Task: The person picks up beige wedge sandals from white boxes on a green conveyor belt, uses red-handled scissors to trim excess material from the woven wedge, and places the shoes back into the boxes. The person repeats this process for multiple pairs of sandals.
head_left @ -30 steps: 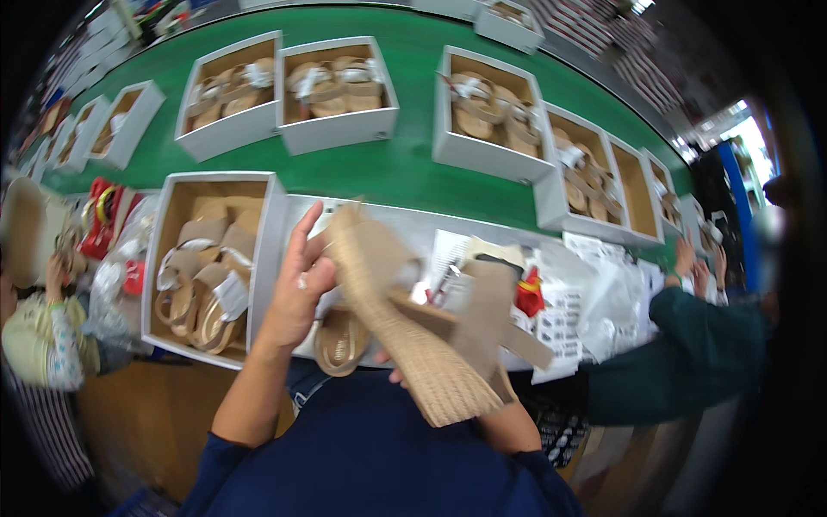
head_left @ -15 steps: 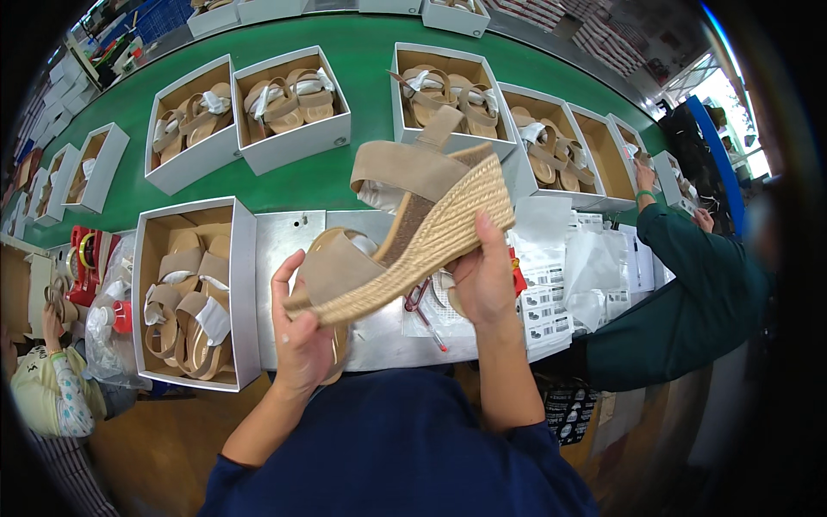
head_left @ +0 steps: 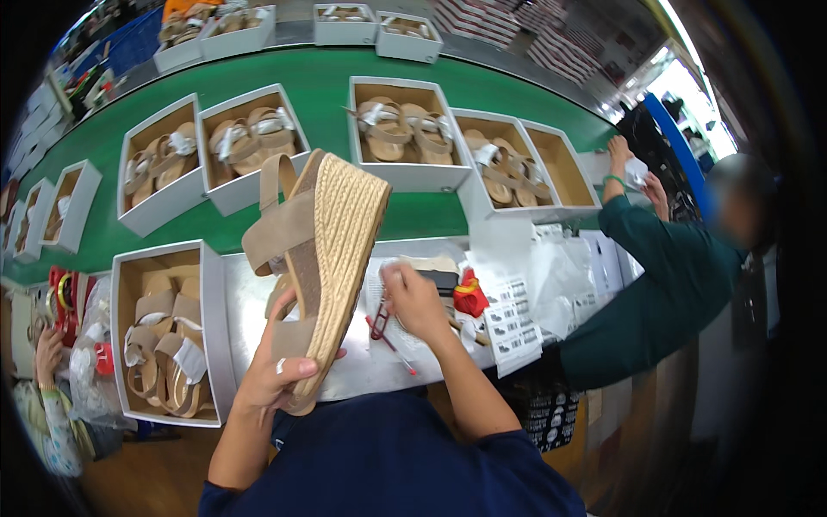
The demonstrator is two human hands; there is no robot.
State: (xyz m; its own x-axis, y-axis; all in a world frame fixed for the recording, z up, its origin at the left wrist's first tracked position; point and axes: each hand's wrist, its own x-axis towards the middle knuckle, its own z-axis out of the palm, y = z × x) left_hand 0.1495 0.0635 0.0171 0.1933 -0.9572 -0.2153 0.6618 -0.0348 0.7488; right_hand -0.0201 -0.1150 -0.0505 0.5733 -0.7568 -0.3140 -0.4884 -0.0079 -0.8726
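Note:
My left hand (head_left: 280, 375) grips a beige wedge sandal (head_left: 340, 250) near its toe. The sandal stands on end, heel upward, its woven rope-look wedge turned to the right. Wide beige straps hang on its left side, and its ankle strap sticks up. My right hand (head_left: 415, 302), apart from the sandal, is curled over the metal worktop (head_left: 345, 375). Its fingertips are blurred, and what they pinch is unclear. Just beside it lie a red-handled tool like scissors (head_left: 379, 323) and a thin red-tipped stick (head_left: 401, 355) on a whitish sheet.
An open white box (head_left: 215, 332) with a sandal pair stands left. More sandal boxes (head_left: 409, 164) line the green surface (head_left: 327, 86). A red object (head_left: 469, 295), label sheets (head_left: 514, 319) and plastic bags lie right. A person in dark green (head_left: 655, 276) works there; another person's hand (head_left: 49, 355) is far left.
My right hand has let go of the sandal and moved down to the worktop. In my left hand the sandal has swung from slanted to nearly upright. The view has shifted.

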